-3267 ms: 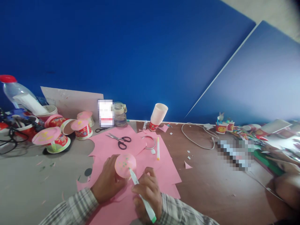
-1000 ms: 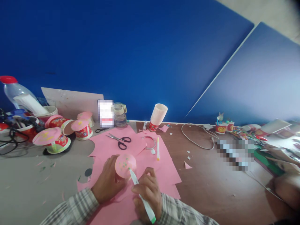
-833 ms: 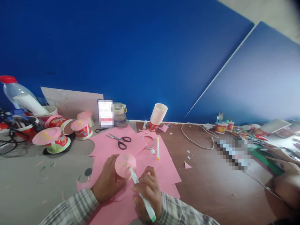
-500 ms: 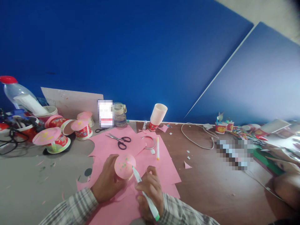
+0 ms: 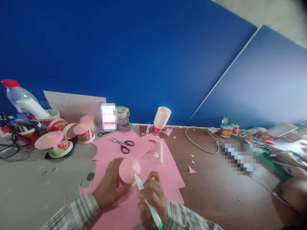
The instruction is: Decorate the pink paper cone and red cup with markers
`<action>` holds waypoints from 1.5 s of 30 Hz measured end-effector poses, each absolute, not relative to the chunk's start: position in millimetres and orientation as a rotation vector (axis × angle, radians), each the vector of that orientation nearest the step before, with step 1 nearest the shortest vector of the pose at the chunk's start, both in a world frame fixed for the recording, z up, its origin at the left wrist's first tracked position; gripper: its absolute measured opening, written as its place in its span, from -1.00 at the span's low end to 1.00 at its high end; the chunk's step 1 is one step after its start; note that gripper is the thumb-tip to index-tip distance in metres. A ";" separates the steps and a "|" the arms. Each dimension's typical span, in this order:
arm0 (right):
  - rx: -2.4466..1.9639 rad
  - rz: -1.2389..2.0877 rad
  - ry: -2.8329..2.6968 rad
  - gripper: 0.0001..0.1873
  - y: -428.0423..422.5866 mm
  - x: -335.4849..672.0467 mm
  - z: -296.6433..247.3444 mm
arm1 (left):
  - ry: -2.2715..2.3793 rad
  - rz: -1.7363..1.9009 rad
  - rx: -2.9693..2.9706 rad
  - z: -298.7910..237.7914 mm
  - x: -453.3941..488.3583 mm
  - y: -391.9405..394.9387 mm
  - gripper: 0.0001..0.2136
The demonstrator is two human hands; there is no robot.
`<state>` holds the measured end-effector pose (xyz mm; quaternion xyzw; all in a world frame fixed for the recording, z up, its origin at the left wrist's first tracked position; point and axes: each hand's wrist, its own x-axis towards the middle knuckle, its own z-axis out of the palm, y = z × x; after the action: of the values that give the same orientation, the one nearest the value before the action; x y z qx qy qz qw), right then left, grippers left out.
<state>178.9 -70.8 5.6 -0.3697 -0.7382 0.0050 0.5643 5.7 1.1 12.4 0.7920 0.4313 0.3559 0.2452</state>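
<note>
"Where's your disc [image 5: 127, 172]?"
"Over the pink paper [image 5: 168, 179], toward the near edge of the desk [image 5: 211, 195]; your left hand [image 5: 111, 184] clasps its side."
"And your right hand [image 5: 153, 197]?"
"You pinch the marker [image 5: 153, 214] in it, tip at the disc's green-dotted top; your scissors [image 5: 122, 143] lie between the disc and the desk's back edge."

The disc [image 5: 127, 174] in my left grip [image 5: 111, 182] is pink, speckled with green dots, and the marker [image 5: 153, 212] in my right grip [image 5: 153, 195] is white with a green end. My sleeves [image 5: 75, 211] are checked grey and whitish. The sheets [image 5: 165, 175] are pink; the scissors [image 5: 122, 143] have black handles and silver blades. The surface [image 5: 206, 195] is grey on my left, brown on my right, the partition [image 5: 141, 60] deep blue.
</note>
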 end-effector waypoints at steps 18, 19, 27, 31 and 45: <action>-0.863 0.013 -1.761 -0.74 -70.2 179.1 5.3 | 1.347 1.099 2.180 12.8 13.9 1.7 -0.59; -0.863 0.016 -1.765 -0.77 -70.0 179.2 5.1 | 1.344 1.102 2.181 13.2 14.1 1.8 -0.59; -0.839 -0.005 -1.804 -0.78 -67.3 177.3 8.0 | 1.333 1.108 2.216 10.0 14.3 3.2 -0.59; -0.844 -0.007 -1.800 -0.68 -66.4 176.6 9.8 | 1.337 1.097 2.223 9.1 13.7 2.9 -0.59; -0.834 -0.018 -1.854 -0.70 -63.8 177.0 8.4 | 1.344 1.112 2.240 8.7 14.3 3.2 -0.58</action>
<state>177.0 -63.8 8.4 -0.3489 -0.7755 -0.0077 0.5261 14.3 3.2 8.7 0.7799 0.4681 0.3871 0.1507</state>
